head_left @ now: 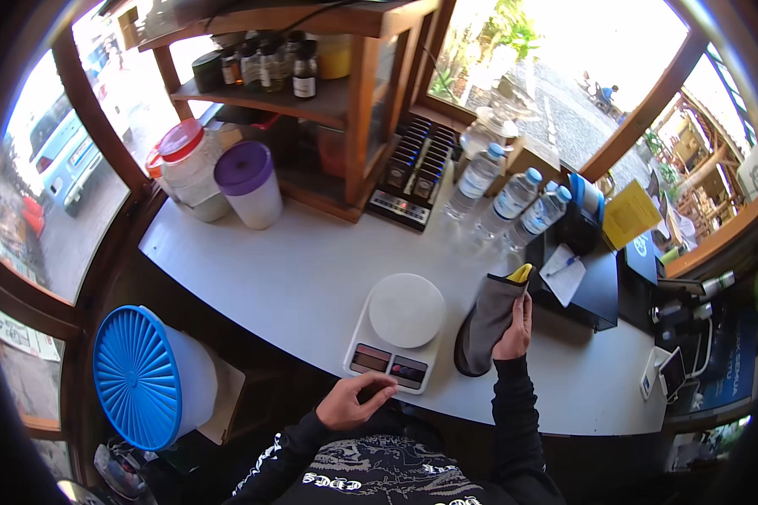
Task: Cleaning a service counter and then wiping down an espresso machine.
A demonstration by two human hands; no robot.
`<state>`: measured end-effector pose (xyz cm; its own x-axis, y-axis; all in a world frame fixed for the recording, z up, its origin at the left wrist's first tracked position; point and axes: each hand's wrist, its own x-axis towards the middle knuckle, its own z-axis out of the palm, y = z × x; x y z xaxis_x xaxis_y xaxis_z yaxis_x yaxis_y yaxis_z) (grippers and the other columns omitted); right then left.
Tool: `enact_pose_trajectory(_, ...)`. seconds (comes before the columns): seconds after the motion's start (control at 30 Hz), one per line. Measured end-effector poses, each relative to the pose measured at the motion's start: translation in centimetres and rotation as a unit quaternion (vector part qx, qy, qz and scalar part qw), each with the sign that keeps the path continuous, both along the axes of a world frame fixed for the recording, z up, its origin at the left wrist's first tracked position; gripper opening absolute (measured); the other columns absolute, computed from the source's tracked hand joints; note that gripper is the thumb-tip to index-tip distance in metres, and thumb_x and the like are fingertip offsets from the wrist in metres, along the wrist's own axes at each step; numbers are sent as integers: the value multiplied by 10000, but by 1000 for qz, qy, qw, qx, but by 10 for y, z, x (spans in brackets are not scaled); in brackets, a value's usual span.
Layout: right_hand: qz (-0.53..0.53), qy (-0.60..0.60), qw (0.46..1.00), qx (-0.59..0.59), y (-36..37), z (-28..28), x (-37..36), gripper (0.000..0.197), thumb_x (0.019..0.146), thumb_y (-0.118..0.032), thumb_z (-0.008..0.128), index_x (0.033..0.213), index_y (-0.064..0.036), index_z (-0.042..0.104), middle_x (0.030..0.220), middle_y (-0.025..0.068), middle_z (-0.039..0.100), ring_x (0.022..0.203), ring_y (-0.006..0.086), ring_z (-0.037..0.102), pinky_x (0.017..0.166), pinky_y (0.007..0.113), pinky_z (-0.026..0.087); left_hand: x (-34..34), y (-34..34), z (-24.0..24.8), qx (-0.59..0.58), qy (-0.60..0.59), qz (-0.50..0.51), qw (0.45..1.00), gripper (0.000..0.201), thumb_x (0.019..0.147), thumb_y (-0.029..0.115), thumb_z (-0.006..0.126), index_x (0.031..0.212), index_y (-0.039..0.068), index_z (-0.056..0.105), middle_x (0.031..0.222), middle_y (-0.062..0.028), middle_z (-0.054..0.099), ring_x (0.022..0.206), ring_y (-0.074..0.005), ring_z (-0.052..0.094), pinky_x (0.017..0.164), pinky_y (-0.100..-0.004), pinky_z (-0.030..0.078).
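Grip of the left hand (355,406), lower centre of the frame: thumb and forefinger curl toward each other at the front edge of the scale (356,353); whether the tips meet or pinch anything cannot be told. Right hand (514,335), right of centre: fingers press together along the right edge of the grey pouch (485,320), thumb hidden. The pouch is just right of the scale, above the tabletop (286,278), its mouth toward the top of the frame.

For sound handling, the pouch is best held by its side, leaving the mouth uncrushed. The left hand should stay clear of the weighing plate (407,310), since contact could disturb a reading.

The pouch appears to be soft fabric, long and round-ended, with a yellow lining at the mouth. The scale body is smooth white plastic, rectangular, under a round plate. At lower left, a white tub (195,383) carries a blue lid (135,379) with radiating ribs. Beyond the pouch are a boxy black case (594,295) and clear, cylindrical plastic bottles (473,183). A brown wooden shelf (312,99) occupies the upper centre.
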<state>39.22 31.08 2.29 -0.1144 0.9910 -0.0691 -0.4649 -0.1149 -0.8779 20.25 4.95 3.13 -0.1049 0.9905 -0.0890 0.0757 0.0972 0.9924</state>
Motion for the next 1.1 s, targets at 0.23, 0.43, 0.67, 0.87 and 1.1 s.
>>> enact_pose_trajectory(0.23,64,-188,956,215,-103,78,-113,300,1020,-156,374,1234,11,502,1168,78,548,1092,163,496,976,266,351,-56,9,23,111,-23,217,970,733,851,137,718,1433,34,284,1399,-173,422,1310,-238,424,1024,-395,412)
enact_pose_trajectory(0.43,153,-158,950,224,-182,55,-174,299,1004,-106,378,1266,34,410,1249,168,488,1136,227,490,1014,348,344,-99,7,22,177,-28,187,966,611,835,123,741,1351,21,428,1262,-114,549,1200,-219,528,1021,-362,414)
enact_pose_trajectory(0.67,368,-102,892,242,-186,30,-207,155,981,-43,396,1132,-8,388,1424,231,380,1296,255,407,1078,354,278,-131,-23,5,140,47,205,968,392,813,72,696,1181,21,570,1135,-125,610,1059,-213,600,897,-342,481)
enact_pose_trajectory(0.87,360,-140,876,290,-182,19,-215,100,950,5,461,1041,-10,420,1228,193,475,1111,204,499,950,315,383,-149,-39,16,165,16,188,968,205,746,23,626,948,-4,614,1332,-192,446,1266,-356,455,1030,-426,387)
enact_pose_trajectory(1.1,336,-186,887,256,-193,30,-227,119,923,-42,575,984,-26,474,850,22,498,718,64,465,633,230,386,-166,-52,20,215,41,159,963,160,711,37,613,721,-29,469,1004,-167,547,926,-270,571,774,-349,455)
